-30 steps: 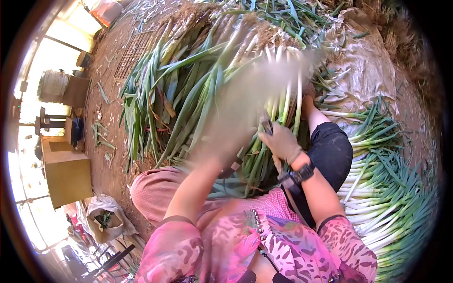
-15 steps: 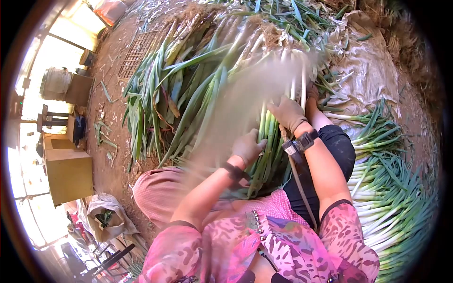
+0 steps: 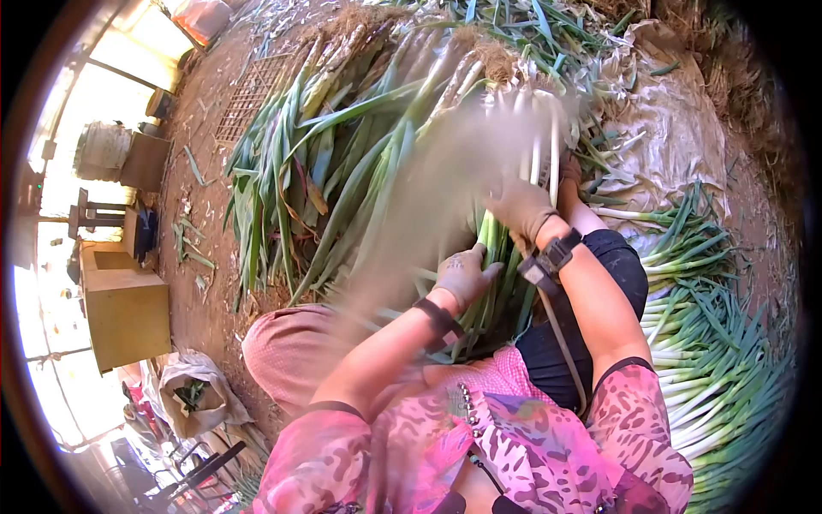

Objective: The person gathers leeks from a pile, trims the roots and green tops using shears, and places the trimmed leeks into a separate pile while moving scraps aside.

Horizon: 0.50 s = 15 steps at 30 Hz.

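Observation:
My left hand [image 3: 465, 278], in a dirty work glove, is closed round the green leaves of a bunch of green onions [image 3: 491, 304] above my lap. My right hand [image 3: 521, 210], gloved too, is just above it at the pale stalks. A thin hose with a dark fitting [image 3: 537, 272] runs from under my right palm down to my lap, and the hand appears closed on its nozzle end. White stems [image 3: 535, 158] extend away beyond the right hand. A blurred grey smear across the view hides part of the right fingers and the stalks.
A large heap of untrimmed green onions [image 3: 342, 163] lies ahead to the left. Neatly laid, white-stemmed onions [image 3: 693, 385] are at my right. Pale sheeting [image 3: 664, 128] covers ground at the far right. A wooden box [image 3: 128, 317] and an open sack [image 3: 201, 394] stand left.
My left hand has shifted slightly right and turned, now gripping the leaves more closely. My right hand and the hose fitting have moved a little down and to the right.

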Available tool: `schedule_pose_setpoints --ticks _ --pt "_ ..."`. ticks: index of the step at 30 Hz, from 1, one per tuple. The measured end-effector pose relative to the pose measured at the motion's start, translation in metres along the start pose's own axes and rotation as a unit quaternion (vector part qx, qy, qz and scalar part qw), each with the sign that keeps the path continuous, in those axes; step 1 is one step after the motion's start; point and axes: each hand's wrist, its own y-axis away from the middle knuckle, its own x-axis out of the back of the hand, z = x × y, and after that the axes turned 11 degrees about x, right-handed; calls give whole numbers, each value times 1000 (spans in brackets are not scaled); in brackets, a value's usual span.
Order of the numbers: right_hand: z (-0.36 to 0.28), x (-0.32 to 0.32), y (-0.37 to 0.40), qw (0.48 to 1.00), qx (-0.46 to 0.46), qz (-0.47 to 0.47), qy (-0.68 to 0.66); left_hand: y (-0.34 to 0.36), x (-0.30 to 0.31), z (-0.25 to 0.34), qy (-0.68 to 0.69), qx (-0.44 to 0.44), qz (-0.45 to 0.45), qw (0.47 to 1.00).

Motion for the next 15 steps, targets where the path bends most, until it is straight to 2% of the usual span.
schedule_pose_setpoints --ticks 3,4,6,7,9,10,13,15 --pt "3 -8 11 999 -35 23 26 -21 10 -13 22 -38 -1 999" --pt "-5 4 20 997 -64 29 14 -26 19 -13 84 -19 48 995" --pt "-2 1 26 998 -61 17 14 -36 36 -21 156 -95 278 943" --pt "0 0 30 998 -61 12 14 -54 42 -31 67 -64 319 943" --pt "-7 -4 48 998 -51 -20 -13 -88 51 -58 -83 14 300 950" --pt "-12 -10 59 1000 -26 -15 -8 -89 59 -60 -114 51 269 955" --pt "-18 -38 84 999 24 -25 -20 -90 61 -41 -115 148 184 965" --pt "-24 -44 94 998 10 -31 -61 -87 58 -35 -98 191 157 964"
